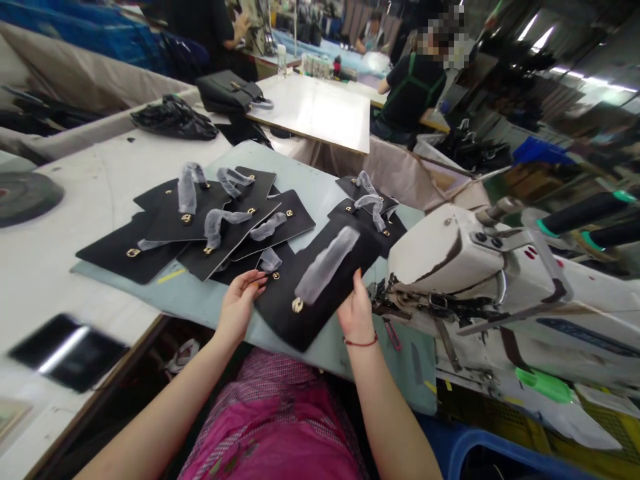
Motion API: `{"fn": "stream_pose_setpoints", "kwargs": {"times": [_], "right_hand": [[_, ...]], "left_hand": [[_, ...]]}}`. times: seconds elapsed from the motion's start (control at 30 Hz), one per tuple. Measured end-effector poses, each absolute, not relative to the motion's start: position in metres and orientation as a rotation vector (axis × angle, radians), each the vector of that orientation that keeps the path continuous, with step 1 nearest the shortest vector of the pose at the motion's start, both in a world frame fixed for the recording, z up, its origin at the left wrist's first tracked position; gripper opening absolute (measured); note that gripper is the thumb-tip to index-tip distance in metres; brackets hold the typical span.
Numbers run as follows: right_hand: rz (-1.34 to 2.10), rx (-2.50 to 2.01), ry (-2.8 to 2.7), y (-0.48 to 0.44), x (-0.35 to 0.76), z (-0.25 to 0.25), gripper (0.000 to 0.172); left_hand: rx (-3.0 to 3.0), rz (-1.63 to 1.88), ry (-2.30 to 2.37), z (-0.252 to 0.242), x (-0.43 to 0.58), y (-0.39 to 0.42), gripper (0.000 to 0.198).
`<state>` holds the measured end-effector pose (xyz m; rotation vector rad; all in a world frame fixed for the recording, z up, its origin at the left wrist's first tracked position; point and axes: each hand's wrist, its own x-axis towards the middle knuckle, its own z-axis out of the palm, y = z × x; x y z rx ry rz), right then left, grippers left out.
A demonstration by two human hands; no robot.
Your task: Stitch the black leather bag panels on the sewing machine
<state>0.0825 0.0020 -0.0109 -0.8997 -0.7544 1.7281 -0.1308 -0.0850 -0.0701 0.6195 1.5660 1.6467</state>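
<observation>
A black bag panel with a gold-coloured fitting and a handle wrapped in translucent film is held tilted above the pale green work surface. My right hand grips its right edge, thumb on top. At its left corner, the curled fingers of my left hand are closed on the edge. Similar black panels with wrapped handles lie overlapping to the left. A smaller group of panels rests behind the held one, on the right.
A white sewing machine stands close on the right, with pink-handled snips near it. On the left table lie a dark phone-like slab and a black plastic bundle. A black bag and co-workers are farther back.
</observation>
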Motion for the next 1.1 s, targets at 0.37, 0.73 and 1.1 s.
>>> {"fn": "stream_pose_setpoints", "kwargs": {"times": [0.37, 0.73, 1.1], "right_hand": [[1.670, -1.265, -1.056, -0.053, 0.105, -0.057, 0.041], [1.701, -1.273, -0.917, -0.121, 0.134, -0.067, 0.044], [1.635, -1.099, -1.488, -0.126, 0.139, 0.003, 0.025]], "left_hand": [[1.342, 1.061, 2.169, -0.083, -0.145, -0.027, 0.055], [1.203, 1.174, 1.606, -0.080, -0.076, -0.135, 0.023], [0.399, 0.989, 1.288, -0.041, -0.042, -0.206, 0.049]]}}
